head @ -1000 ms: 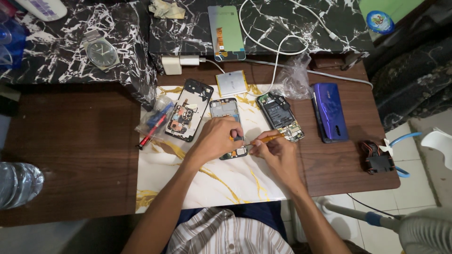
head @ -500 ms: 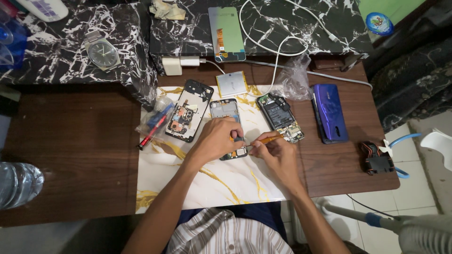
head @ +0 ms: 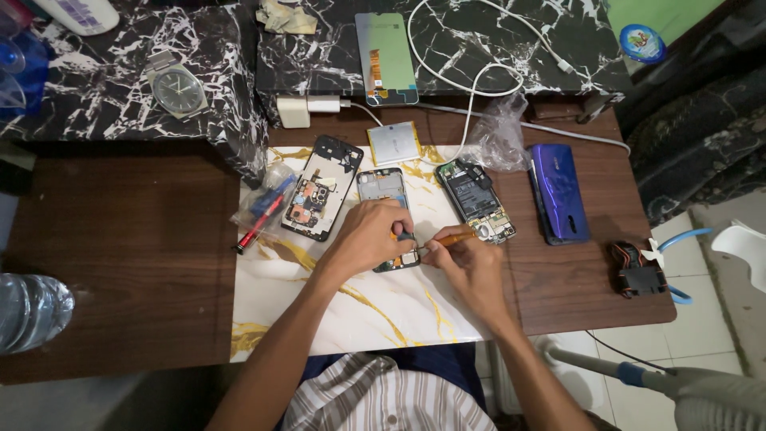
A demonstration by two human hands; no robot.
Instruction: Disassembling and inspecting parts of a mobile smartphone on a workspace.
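My left hand (head: 365, 238) rests on the lower part of an opened phone (head: 381, 187) that lies on a white mat with gold veins (head: 351, 311), and pins it down. My right hand (head: 471, 267) grips an orange-handled tool (head: 453, 237), its tip at the phone's lower edge beside my left fingers. A phone frame with exposed parts (head: 319, 187) lies to the left. Another opened phone with a dark battery (head: 475, 199) lies to the right.
A purple back cover (head: 560, 191), a silver battery (head: 394, 144), a screen panel (head: 386, 57) and a white charger with cable (head: 307, 108) lie around. A bag of screwdrivers (head: 263, 206) sits at the mat's left edge. A wristwatch (head: 177, 89) and water bottle (head: 28, 311) are left.
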